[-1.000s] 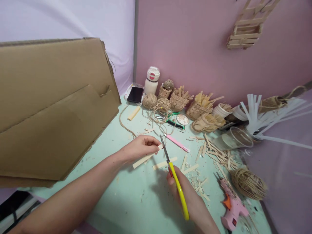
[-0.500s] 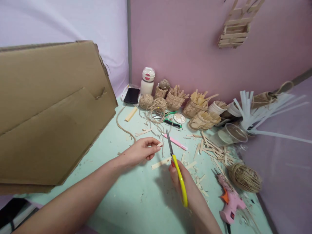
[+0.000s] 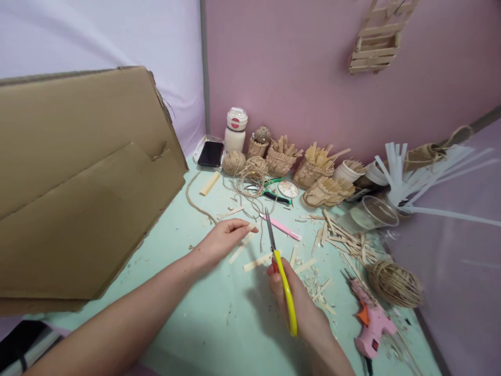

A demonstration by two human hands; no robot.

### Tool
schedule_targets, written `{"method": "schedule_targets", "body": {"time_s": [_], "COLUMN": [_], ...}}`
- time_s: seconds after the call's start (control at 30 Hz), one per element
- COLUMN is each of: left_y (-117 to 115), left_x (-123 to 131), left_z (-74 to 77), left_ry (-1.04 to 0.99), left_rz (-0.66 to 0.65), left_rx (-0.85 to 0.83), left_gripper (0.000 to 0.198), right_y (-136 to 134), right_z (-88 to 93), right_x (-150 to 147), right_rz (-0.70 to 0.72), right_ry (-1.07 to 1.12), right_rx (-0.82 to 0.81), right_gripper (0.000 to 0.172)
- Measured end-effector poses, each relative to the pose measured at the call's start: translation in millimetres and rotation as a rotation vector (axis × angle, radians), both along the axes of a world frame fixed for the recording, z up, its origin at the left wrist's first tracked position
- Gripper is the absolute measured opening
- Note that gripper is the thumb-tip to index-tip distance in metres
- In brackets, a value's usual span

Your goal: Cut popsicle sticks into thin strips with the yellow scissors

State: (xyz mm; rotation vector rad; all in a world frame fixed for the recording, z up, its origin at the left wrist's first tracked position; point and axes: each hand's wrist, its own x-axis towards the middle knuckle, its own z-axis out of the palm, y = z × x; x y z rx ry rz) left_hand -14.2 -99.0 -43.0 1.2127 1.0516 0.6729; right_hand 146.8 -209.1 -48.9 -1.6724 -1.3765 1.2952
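My left hand (image 3: 227,237) is closed, with thumb and fingers pinching a small pale wooden strip (image 3: 251,226) at their tips. Just below those fingers a longer thin wooden strip (image 3: 239,249) shows; whether it is held or lies on the table I cannot tell. My right hand (image 3: 287,282) grips yellow-handled scissors (image 3: 288,297), their blades pointing away and looking nearly closed. The blade tips stand a little right of the left fingertips, apart from the strip. A flat wooden strip (image 3: 257,262) lies between the hands. Behind the blades rests a pink pen-like tool (image 3: 285,230).
Cardboard (image 3: 90,183) stands at the left. Tangled twine (image 3: 254,177), green-handled pliers (image 3: 276,197) and stick-filled baskets (image 3: 282,159) sit at the back. Right are loose sticks (image 3: 344,237), a clear cup (image 3: 368,216), a twine ball (image 3: 395,282) and a pink glue gun (image 3: 371,324).
The left fingers have straightened somewhat and shifted slightly up and left. A longer thin strip now shows beneath them. The scissors have moved slightly left.
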Motion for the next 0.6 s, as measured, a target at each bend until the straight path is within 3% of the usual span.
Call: {"method": "schedule_targets", "body": {"time_s": [0.17,0.33,0.6], "left_y": [-0.7,-3.7,-3.8], "left_x": [-1.0,1.0,2.3], "left_z": [4.2,7.8,6.1], "left_ry": [-0.081,-0.194,-0.203], "left_rz": [-0.020,-0.029,-0.057], "left_rx": [-0.022,-0.124,-0.133], "left_gripper": [0.022,0.021,0.018], "right_y": [-2.3,-5.8,-7.4], "right_z": [5.7,1.1,-6.9], "right_x": [-4.5,-4.5,-3.6], "right_rz": [0.020,0.038,0.084], "right_ry": [-0.031,-0.053,-0.078], "right_rx": [-0.011,0.007,0.073], "right_gripper": [0.036,0.034,0.031]}}
